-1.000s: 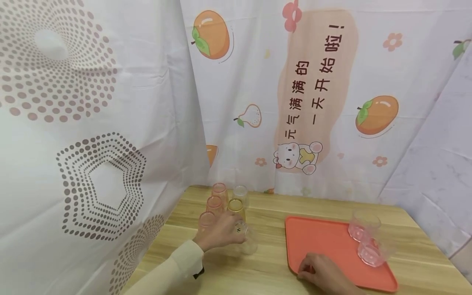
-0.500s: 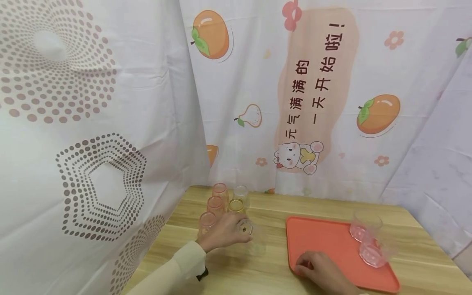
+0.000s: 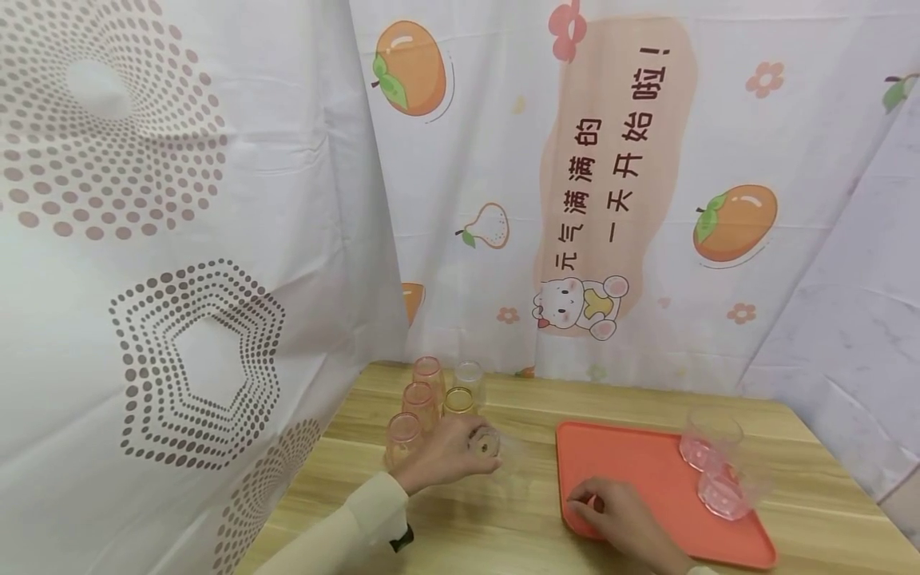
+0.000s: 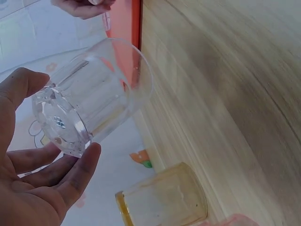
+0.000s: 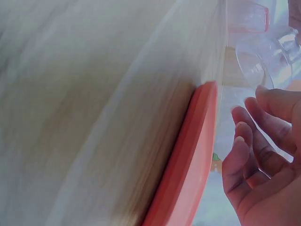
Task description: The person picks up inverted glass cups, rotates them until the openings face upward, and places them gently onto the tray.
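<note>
My left hand (image 3: pixel 447 454) pinches a clear glass (image 4: pixel 89 94) by its thick base, between thumb and fingertips. In the left wrist view the glass is tilted, its wide mouth facing away from the palm and its rim above the wooden table. Just behind that hand stands a yellow-tinted glass (image 3: pixel 458 399), base up, partly hidden in the head view. My right hand (image 3: pixel 620 511) hovers over the near left corner of the red tray (image 3: pixel 618 455), fingers loosely bent. Nothing lies between those fingers in the right wrist view (image 5: pixel 268 150).
Several pink-tinted glasses (image 3: pixel 404 435) stand upside down in a row left of my left hand. A clear glass (image 3: pixel 469 383) stands behind the yellow one. Two clear cups with pinkish bases (image 3: pixel 722 495) are on the tray's right side. Printed curtains (image 3: pixel 474 303) hang behind and left.
My left hand has carried the clear glass a little to the right, away from the pink glasses. My right hand has shifted slightly left and up, its fingers spreading somewhat.
</note>
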`<state>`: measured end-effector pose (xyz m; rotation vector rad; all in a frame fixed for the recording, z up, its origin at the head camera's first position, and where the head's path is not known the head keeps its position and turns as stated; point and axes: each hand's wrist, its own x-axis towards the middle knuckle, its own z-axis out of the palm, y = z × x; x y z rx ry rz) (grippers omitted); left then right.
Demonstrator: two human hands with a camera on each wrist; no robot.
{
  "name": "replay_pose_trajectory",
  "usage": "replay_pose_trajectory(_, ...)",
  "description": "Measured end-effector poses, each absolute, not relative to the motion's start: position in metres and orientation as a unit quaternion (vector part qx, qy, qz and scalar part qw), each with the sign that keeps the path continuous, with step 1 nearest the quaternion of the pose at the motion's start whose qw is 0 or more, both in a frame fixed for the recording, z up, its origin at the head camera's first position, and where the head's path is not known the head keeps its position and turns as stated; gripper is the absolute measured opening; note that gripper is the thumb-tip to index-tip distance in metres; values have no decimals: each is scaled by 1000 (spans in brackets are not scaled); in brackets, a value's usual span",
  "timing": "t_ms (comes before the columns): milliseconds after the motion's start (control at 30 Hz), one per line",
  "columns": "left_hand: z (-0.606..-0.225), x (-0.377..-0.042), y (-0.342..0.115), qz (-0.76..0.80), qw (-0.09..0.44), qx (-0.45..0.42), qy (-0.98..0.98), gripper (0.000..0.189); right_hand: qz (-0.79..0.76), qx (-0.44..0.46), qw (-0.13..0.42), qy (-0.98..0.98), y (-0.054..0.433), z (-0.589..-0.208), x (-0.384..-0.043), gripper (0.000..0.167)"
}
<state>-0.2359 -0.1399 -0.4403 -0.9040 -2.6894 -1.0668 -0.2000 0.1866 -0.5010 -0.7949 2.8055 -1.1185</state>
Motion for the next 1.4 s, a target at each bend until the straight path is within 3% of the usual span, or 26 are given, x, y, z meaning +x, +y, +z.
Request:
replay_pose_trajectory(400,-448,-232,-129,-425,16,-276,-862,30,-423,-186,-23,887,162,-498,-194,19)
replay_pose_trajectory(833,-455,-230,-123,-447,17,-259,-856,36,-581,-76,108,803,153,-497,-197,47)
replay_pose_trajectory(1100,-458,-227,-120,-444,20,-270,-854,41,-637,-64,143,755,154,-494,-197,46)
replay_pose_trajectory(1400,-460,-227,-119,-445,4,-276,-852,47,-668,-42,122,733,154,-492,-195,39)
